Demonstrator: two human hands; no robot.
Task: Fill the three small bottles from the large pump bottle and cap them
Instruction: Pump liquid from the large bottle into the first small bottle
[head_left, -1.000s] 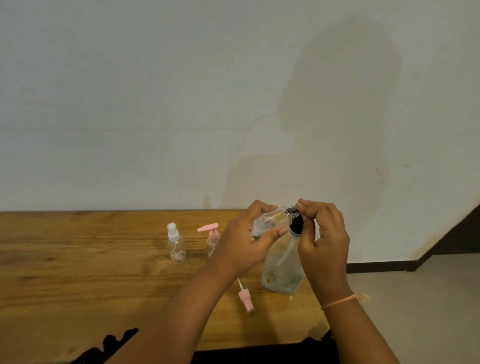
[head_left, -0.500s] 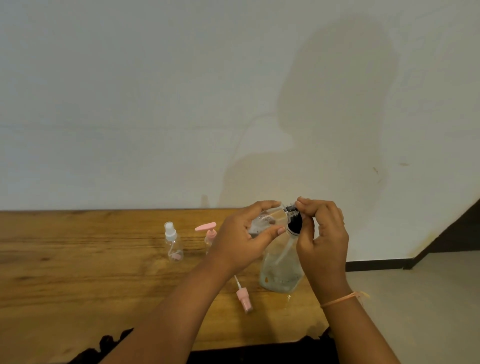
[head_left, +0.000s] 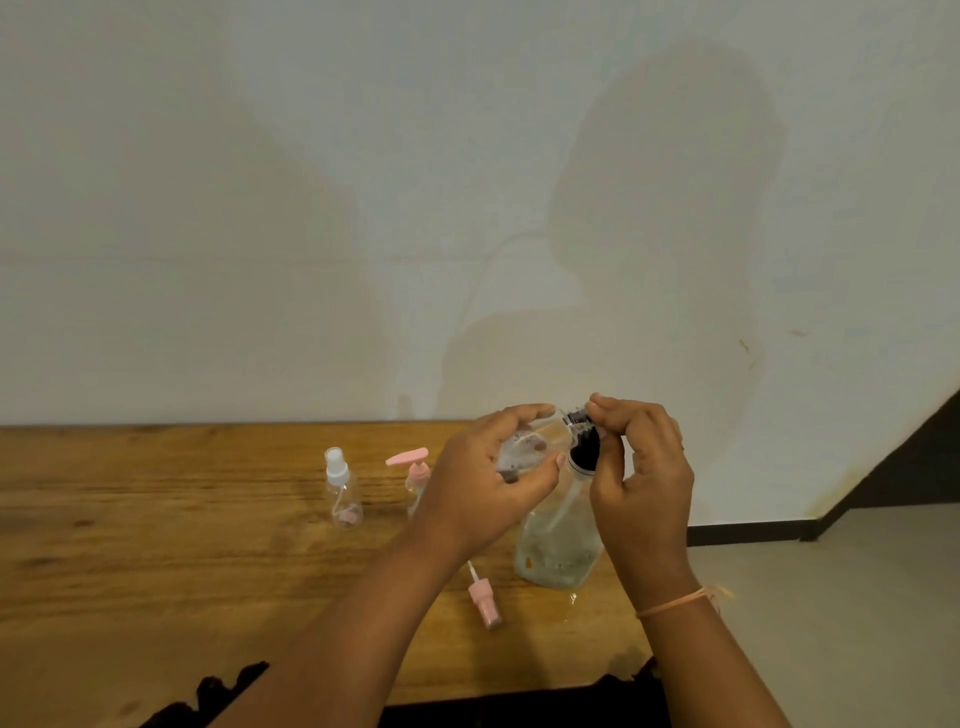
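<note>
Fingers (head_left: 522, 414) of the left hand (head_left: 488, 483) wrapped a tilted small bottle (head_left: 532, 446) at the black pump head (head_left: 584, 447), pinched by the right hand (head_left: 641, 467). The large pump bottle (head_left: 558, 545) stood near the table's (head_left: 156, 545) right edge, loose pink cap (head_left: 485, 605) beside it, open wood leftward.

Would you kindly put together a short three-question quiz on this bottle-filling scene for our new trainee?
1. Multiple choice: what does the left hand hold? A) a small clear bottle, tilted B) a sponge C) nothing
2. True or false: the right hand hangs open, touching nothing.
3. Fill in: the bottle with the white spray cap stands to the ___ of the bottle with the pink pump cap.
Key: 1 A. 2 False: it pinches the black pump head of the large pump bottle. 3 left.
</note>
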